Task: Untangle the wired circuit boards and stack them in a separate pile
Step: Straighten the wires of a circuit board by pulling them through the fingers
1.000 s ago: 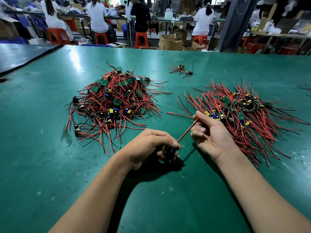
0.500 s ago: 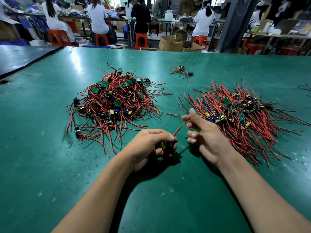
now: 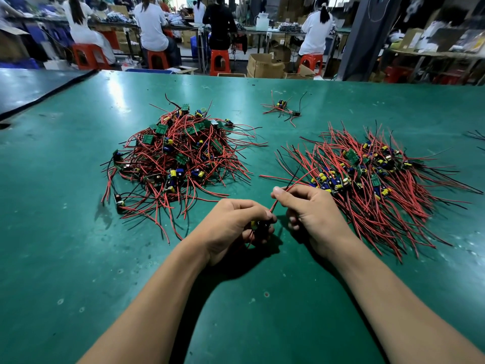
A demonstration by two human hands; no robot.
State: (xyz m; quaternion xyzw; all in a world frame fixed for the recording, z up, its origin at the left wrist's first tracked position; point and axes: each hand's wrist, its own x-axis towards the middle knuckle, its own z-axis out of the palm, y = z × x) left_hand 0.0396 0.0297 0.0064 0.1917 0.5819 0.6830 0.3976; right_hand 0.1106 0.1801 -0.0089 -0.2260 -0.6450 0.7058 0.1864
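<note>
— Where are the hands?

— Both are low over the middle of the green tabletop [image 3: 78, 258], towards its near edge, close together. The left hand [image 3: 233, 224] is curled round a small circuit board [image 3: 258, 228]. Only a dark body and a yellow part peek out between the fingers.

— And the other one?

— The right hand [image 3: 315, 211] pinches a red wire [image 3: 274, 204] between thumb and forefinger, the other fingers loosely bent below. The wire runs from the board up to that pinch and carries on past it towards the far right. A thin black lead goes up beside it.

— Where's the rest of the stock?

— Two heaps. On the left half of the tabletop lies the tangled heap [image 3: 178, 158]: red and black leads crossing every way, with green boards and blue and yellow parts poking through. On the right half lies the sorted pile [image 3: 372, 179]. Its boards are gathered in the middle, and its wires fan out towards the near and far edges. The right hand sits just beside that pile's left fringe.

— Anything else on top?

— A small cluster [image 3: 283, 109] of a couple of boards with loose leads, near the far edge between the two heaps. A few dark leads also show at the right edge.

— And behind?

— People [image 3: 151, 24] seated with their backs turned, on red stools [image 3: 220, 61] at other benches.
</note>
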